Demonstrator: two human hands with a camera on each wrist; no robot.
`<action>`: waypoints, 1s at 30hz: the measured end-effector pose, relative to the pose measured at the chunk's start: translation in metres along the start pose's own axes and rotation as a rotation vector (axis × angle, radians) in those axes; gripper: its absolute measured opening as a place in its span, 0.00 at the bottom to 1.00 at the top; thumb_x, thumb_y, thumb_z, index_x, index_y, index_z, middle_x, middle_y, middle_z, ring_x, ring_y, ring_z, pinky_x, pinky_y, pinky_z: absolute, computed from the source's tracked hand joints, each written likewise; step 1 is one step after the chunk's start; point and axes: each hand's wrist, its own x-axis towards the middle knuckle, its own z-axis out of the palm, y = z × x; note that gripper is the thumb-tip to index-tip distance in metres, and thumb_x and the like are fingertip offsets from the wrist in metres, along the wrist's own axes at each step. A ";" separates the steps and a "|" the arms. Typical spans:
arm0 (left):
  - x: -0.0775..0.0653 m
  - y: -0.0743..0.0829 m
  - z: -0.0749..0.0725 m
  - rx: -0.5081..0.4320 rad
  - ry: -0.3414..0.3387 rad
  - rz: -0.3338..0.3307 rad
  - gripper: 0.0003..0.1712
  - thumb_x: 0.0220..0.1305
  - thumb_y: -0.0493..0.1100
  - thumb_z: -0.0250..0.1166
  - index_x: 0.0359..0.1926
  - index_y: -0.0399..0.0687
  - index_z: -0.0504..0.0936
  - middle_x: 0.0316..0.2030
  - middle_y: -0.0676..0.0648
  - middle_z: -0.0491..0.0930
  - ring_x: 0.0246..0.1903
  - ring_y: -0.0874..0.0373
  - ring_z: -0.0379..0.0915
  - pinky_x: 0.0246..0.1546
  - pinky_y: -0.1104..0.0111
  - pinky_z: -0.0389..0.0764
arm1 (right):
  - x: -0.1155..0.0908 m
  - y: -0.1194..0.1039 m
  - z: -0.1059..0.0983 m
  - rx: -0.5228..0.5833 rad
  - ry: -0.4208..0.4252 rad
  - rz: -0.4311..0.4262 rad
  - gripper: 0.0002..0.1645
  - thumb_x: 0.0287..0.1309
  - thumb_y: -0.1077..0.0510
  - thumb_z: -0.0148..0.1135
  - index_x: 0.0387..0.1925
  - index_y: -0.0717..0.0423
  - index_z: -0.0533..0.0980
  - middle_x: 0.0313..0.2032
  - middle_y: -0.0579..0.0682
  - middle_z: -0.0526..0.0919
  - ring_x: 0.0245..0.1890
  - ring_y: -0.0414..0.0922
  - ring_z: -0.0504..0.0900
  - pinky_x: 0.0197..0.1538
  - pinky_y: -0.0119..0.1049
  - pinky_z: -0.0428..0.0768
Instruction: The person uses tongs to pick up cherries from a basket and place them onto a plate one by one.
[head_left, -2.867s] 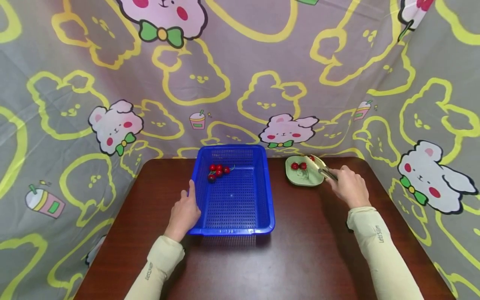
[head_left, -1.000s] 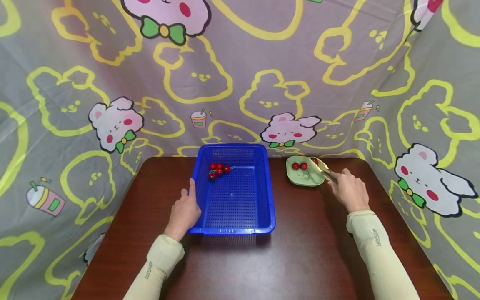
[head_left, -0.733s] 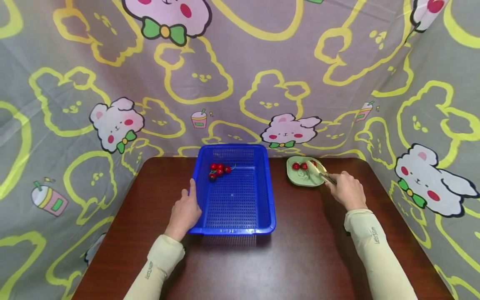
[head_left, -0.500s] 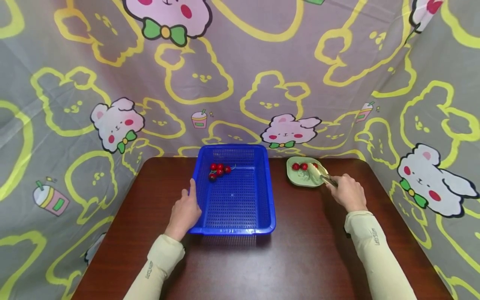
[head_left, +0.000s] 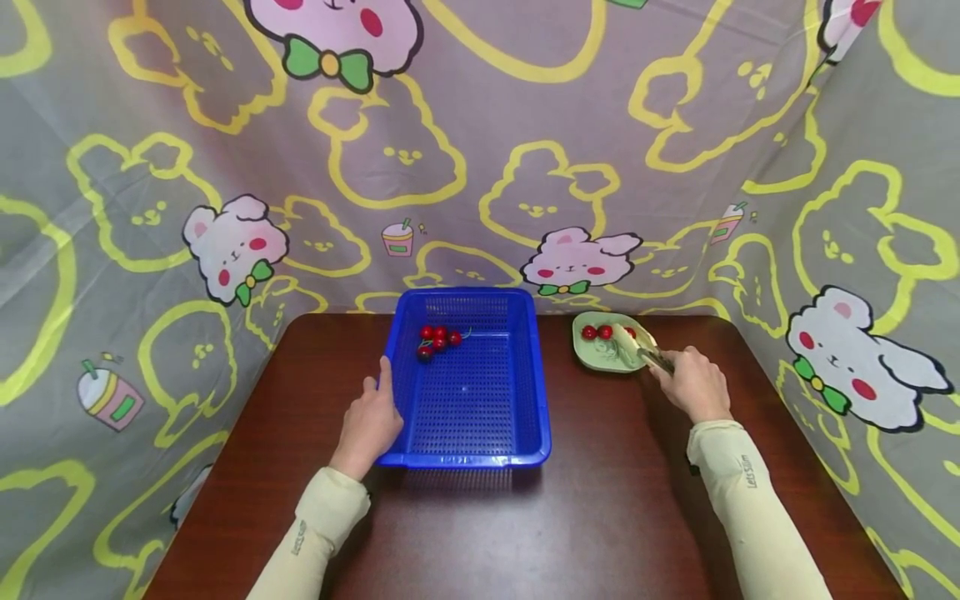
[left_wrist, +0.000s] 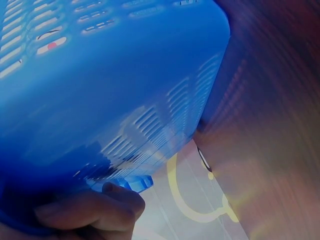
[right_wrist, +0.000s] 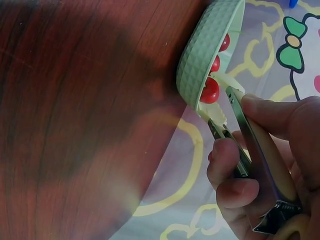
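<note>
My left hand (head_left: pixel 367 421) grips the left rim of a blue plastic basket (head_left: pixel 465 460); in the left wrist view its curled fingers (left_wrist: pixel 100 212) hook under that rim. My right hand (head_left: pixel 696 385) holds a pair of tongs (head_left: pixel 657 360), thumb on one arm and fingers on the other. The tong tips reach into a small pale green dish (head_left: pixel 600 358), on either side of a cherry (right_wrist: pixel 210 91). Whether they press on it I cannot tell. Two more cherries (head_left: pixel 605 332) lie to its left in the dish.
Several red cherries (head_left: pixel 439 339), some with stems, sit in the basket's far left part. Basket and dish stand near the back of a dark brown wooden table (head_left: pixel 600 517). A cartoon-print cloth (head_left: pixel 480 125) hangs close behind and along both sides.
The tong tips have come down and slightly toward me around the cherry at the dish's right side. The other two dish cherries have shifted slightly left. My left hand and the basket have stayed put.
</note>
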 end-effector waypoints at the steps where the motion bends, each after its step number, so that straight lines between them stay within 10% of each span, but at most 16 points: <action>1: 0.000 0.000 0.000 0.000 0.001 0.002 0.48 0.68 0.36 0.61 0.82 0.37 0.45 0.47 0.29 0.73 0.20 0.50 0.69 0.24 0.59 0.77 | 0.000 0.000 0.000 0.001 0.002 0.002 0.27 0.65 0.50 0.66 0.59 0.62 0.81 0.41 0.70 0.80 0.38 0.73 0.81 0.37 0.65 0.77; 30: -0.001 0.003 -0.002 0.006 -0.019 -0.011 0.49 0.69 0.36 0.61 0.82 0.37 0.44 0.48 0.29 0.72 0.21 0.51 0.69 0.23 0.61 0.76 | -0.005 -0.017 -0.025 0.142 0.092 -0.019 0.29 0.66 0.46 0.67 0.61 0.59 0.81 0.42 0.66 0.80 0.38 0.68 0.81 0.37 0.62 0.74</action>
